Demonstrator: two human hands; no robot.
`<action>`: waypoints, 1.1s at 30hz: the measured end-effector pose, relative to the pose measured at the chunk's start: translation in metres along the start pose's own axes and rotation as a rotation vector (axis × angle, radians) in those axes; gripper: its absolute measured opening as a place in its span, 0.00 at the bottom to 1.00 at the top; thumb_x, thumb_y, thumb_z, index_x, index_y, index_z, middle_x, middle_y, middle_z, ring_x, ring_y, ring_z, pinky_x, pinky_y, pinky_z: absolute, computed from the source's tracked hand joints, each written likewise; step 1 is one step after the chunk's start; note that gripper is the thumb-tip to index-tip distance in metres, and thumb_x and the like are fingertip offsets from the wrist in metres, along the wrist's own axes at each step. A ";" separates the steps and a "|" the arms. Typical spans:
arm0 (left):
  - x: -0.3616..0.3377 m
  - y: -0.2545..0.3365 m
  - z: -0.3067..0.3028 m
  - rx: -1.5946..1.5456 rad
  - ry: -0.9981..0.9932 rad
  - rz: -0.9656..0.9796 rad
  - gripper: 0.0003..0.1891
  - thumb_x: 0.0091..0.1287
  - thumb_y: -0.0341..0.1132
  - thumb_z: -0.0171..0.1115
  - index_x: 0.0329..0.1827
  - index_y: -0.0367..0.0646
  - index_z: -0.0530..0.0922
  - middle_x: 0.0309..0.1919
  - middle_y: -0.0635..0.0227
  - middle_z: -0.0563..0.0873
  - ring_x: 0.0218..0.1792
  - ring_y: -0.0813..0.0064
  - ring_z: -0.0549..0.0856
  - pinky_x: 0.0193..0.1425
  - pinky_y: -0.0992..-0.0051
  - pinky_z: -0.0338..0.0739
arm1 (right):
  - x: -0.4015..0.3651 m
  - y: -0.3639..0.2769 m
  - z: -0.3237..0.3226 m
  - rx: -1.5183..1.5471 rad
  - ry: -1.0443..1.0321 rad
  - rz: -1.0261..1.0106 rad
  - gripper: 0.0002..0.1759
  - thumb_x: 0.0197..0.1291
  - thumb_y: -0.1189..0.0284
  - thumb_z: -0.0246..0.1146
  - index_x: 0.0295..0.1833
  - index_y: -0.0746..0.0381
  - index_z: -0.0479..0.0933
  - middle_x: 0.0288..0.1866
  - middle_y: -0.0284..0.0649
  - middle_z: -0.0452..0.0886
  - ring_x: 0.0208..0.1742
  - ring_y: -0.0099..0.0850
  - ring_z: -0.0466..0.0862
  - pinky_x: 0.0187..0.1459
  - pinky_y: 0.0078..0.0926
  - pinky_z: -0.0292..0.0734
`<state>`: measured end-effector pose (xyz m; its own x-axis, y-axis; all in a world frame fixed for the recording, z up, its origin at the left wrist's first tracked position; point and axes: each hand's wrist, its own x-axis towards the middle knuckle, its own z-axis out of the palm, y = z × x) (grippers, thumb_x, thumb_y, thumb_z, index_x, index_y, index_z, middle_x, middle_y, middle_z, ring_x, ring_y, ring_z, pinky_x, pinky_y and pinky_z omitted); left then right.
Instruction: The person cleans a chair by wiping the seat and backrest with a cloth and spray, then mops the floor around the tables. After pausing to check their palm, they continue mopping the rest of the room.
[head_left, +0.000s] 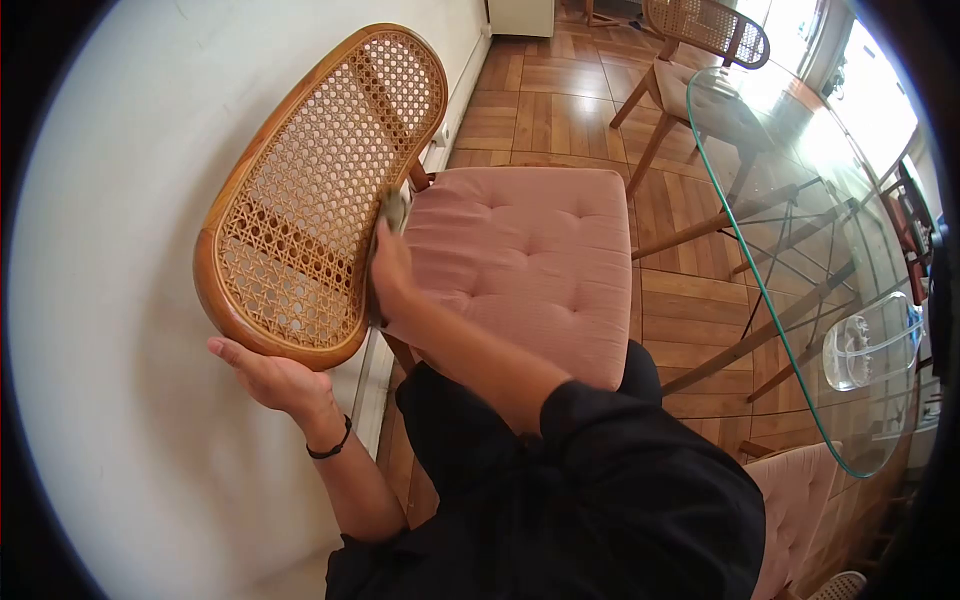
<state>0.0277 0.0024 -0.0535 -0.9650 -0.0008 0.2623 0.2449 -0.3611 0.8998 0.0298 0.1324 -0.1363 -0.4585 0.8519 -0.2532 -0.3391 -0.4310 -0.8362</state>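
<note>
A chair with a woven cane backrest in a curved wooden frame and a tufted pink seat cushion stands against the wall. My left hand grips the near rounded end of the frame, thumb along its outer side; the other fingers are mostly hidden. My right hand presses a greyish cloth along the backrest's edge on the seat side. Motion blurs this hand a little, and most of the cloth is hidden beneath it.
A glass-topped table is to the right, bearing a clear plastic container. Another cane-backed chair stands beyond it. A pink cushion shows at lower right. The white wall is close on the left, above the parquet floor.
</note>
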 end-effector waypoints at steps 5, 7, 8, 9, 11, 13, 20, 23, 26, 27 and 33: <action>0.001 -0.002 -0.004 0.032 0.006 0.026 0.42 0.78 0.62 0.39 0.70 0.24 0.64 0.69 0.48 0.72 0.66 0.59 0.76 0.71 0.65 0.72 | 0.108 -0.007 0.000 0.174 0.015 -0.064 0.30 0.77 0.54 0.40 0.69 0.66 0.67 0.64 0.51 0.76 0.63 0.41 0.76 0.63 0.38 0.68; 0.000 -0.002 -0.003 0.034 0.007 0.041 0.42 0.78 0.62 0.40 0.70 0.24 0.64 0.69 0.48 0.72 0.66 0.60 0.76 0.71 0.65 0.72 | 0.097 -0.005 0.001 0.245 -0.016 0.005 0.30 0.77 0.54 0.41 0.70 0.66 0.65 0.65 0.48 0.75 0.61 0.40 0.76 0.61 0.38 0.70; -0.001 0.000 0.000 0.035 0.019 0.026 0.42 0.78 0.63 0.40 0.71 0.24 0.64 0.69 0.48 0.72 0.66 0.60 0.76 0.71 0.65 0.73 | 0.087 -0.003 0.001 0.281 -0.029 0.039 0.30 0.77 0.53 0.42 0.71 0.66 0.64 0.65 0.47 0.74 0.61 0.40 0.77 0.61 0.39 0.71; -0.002 0.002 0.001 0.039 0.032 0.011 0.42 0.78 0.63 0.40 0.71 0.24 0.64 0.69 0.48 0.72 0.66 0.60 0.76 0.71 0.65 0.73 | 0.065 -0.001 0.000 0.183 -0.018 0.039 0.29 0.78 0.54 0.43 0.71 0.65 0.65 0.65 0.47 0.74 0.61 0.39 0.76 0.62 0.37 0.70; -0.003 0.001 0.001 0.052 0.062 0.018 0.43 0.77 0.64 0.40 0.69 0.23 0.65 0.68 0.46 0.72 0.65 0.59 0.77 0.70 0.65 0.73 | 0.012 0.012 -0.004 0.054 -0.049 0.038 0.28 0.78 0.55 0.44 0.70 0.66 0.66 0.65 0.48 0.74 0.63 0.38 0.75 0.64 0.35 0.68; -0.001 -0.003 -0.001 0.070 0.082 0.064 0.45 0.76 0.65 0.42 0.67 0.21 0.67 0.65 0.44 0.74 0.64 0.59 0.78 0.69 0.65 0.74 | -0.038 0.031 -0.009 0.005 -0.132 0.009 0.27 0.78 0.58 0.44 0.71 0.67 0.66 0.66 0.49 0.73 0.65 0.37 0.74 0.66 0.33 0.65; -0.003 0.001 0.002 0.070 0.102 0.038 0.44 0.76 0.65 0.42 0.68 0.21 0.66 0.66 0.44 0.73 0.63 0.59 0.78 0.69 0.65 0.74 | -0.088 0.045 -0.009 -0.227 -0.237 -0.326 0.36 0.79 0.61 0.40 0.82 0.63 0.35 0.82 0.54 0.50 0.82 0.45 0.52 0.78 0.32 0.47; -0.002 -0.001 0.001 0.093 0.090 0.069 0.44 0.76 0.65 0.42 0.68 0.21 0.66 0.66 0.43 0.73 0.63 0.59 0.78 0.69 0.65 0.73 | -0.014 0.044 0.005 -0.164 -0.068 -0.318 0.33 0.79 0.61 0.42 0.80 0.65 0.44 0.75 0.58 0.62 0.77 0.47 0.62 0.75 0.34 0.54; -0.003 -0.001 0.000 0.106 0.088 0.065 0.45 0.76 0.65 0.41 0.68 0.21 0.66 0.66 0.43 0.74 0.63 0.59 0.78 0.69 0.65 0.73 | 0.062 0.010 0.016 -0.179 0.130 -0.289 0.34 0.78 0.60 0.43 0.80 0.64 0.43 0.77 0.61 0.59 0.78 0.52 0.60 0.75 0.38 0.54; -0.002 -0.003 0.000 0.104 0.081 0.073 0.45 0.76 0.65 0.40 0.68 0.21 0.66 0.65 0.43 0.74 0.63 0.59 0.78 0.69 0.65 0.73 | 0.094 0.006 0.016 -0.282 0.254 -0.303 0.31 0.78 0.59 0.44 0.80 0.60 0.50 0.72 0.62 0.67 0.75 0.55 0.66 0.72 0.42 0.59; -0.002 -0.002 -0.001 0.094 0.053 0.070 0.44 0.76 0.66 0.39 0.65 0.22 0.68 0.64 0.45 0.75 0.62 0.60 0.79 0.68 0.65 0.74 | 0.208 -0.032 -0.014 -0.552 0.277 -0.630 0.38 0.71 0.67 0.48 0.78 0.76 0.43 0.80 0.69 0.45 0.79 0.63 0.51 0.79 0.44 0.50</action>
<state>0.0292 0.0020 -0.0560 -0.9481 -0.0736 0.3094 0.3176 -0.2689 0.9093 -0.0430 0.3272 -0.1689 -0.0806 0.9551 0.2851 0.0160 0.2873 -0.9577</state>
